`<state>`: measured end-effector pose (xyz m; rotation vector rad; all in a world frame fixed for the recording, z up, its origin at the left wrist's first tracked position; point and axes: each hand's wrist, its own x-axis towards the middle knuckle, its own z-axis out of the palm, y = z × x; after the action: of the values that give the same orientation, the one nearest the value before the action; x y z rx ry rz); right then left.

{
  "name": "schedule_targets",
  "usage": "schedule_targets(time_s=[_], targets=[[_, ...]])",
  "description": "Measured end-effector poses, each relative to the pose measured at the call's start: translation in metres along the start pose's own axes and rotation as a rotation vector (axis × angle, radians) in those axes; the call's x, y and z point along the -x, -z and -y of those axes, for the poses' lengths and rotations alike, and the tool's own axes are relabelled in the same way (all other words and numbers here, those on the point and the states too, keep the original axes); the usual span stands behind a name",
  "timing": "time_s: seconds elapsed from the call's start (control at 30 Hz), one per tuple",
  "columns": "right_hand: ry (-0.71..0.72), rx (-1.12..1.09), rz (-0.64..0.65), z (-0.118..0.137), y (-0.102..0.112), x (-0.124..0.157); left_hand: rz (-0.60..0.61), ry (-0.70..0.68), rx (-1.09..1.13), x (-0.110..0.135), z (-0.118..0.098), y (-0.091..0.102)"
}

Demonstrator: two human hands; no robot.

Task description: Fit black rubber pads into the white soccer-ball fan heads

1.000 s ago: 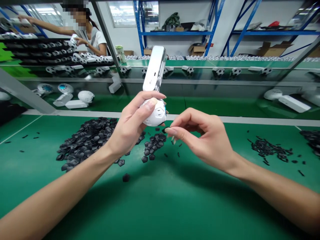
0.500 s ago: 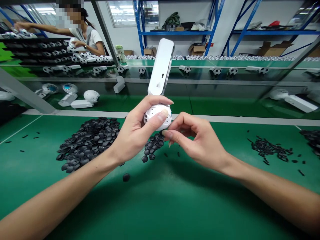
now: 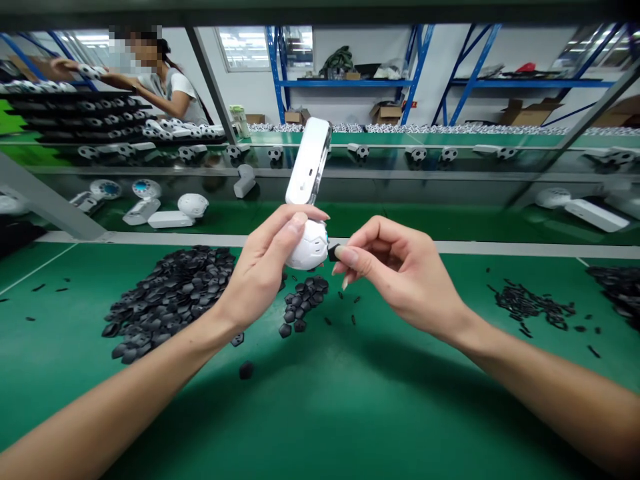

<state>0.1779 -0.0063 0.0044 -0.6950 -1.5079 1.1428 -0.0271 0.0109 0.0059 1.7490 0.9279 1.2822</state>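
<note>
Editor: What lies where on the tabletop (image 3: 320, 413)?
Photographer: Big heap of caps (image 3: 170, 293) left, small heap (image 3: 303, 303) centre beneath the fan (image 3: 307, 167), loose bits (image 3: 530, 307) right; belt (image 3: 425, 217) behind, shelves (image 3: 350, 83) farthest back.

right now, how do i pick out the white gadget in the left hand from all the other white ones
Start at the green table, above the small pile of black pieces. There the left hand grips a white gadget by its ball-shaped end, flat handle pointing up. The other white ones lie on the belt behind; this one is held in the air.
</note>
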Motion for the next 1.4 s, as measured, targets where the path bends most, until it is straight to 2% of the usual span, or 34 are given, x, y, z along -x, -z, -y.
schedule_targets(time_s=[0.33, 0.5, 0.73, 0.87, 0.97, 1.03, 1.2, 1.3, 1.4], targets=[[-0.041, -0.057, 0.017, -0.005, -0.004, 0.000, 0.040, -0.026, -0.113, 0.009, -0.011, -0.007], [-0.050, -0.084, 0.017, -0.005, -0.008, 0.004, -0.033, -0.123, -0.250, 0.012, -0.009, -0.013], [-0.054, -0.058, 0.160, 0.009, -0.001, 0.003, -0.073, -0.129, -0.162, 0.008, -0.008, -0.011], [-0.027, -0.024, 0.093, 0.012, 0.007, -0.004, -0.084, -0.119, -0.131, 0.005, -0.005, -0.006], [-0.035, 0.099, 0.028, 0.005, 0.013, -0.009, -0.046, -0.072, -0.041, 0.003, 0.000, -0.003], [-0.065, 0.269, 0.058, -0.004, 0.016, -0.011, -0.033, -0.057, 0.001, 0.002, 0.003, -0.002], [-0.136, 0.811, 0.315, -0.033, 0.017, -0.011, -0.058, -0.073, 0.001, -0.004, 0.008, 0.004], [-0.115, 0.960, 0.445, -0.046, 0.012, -0.006, -0.055, -0.062, 0.035, -0.008, 0.009, 0.008], [-0.086, 1.011, 0.492, -0.055, 0.006, -0.002, -0.041, -0.061, 0.046, -0.010, 0.007, 0.010]])
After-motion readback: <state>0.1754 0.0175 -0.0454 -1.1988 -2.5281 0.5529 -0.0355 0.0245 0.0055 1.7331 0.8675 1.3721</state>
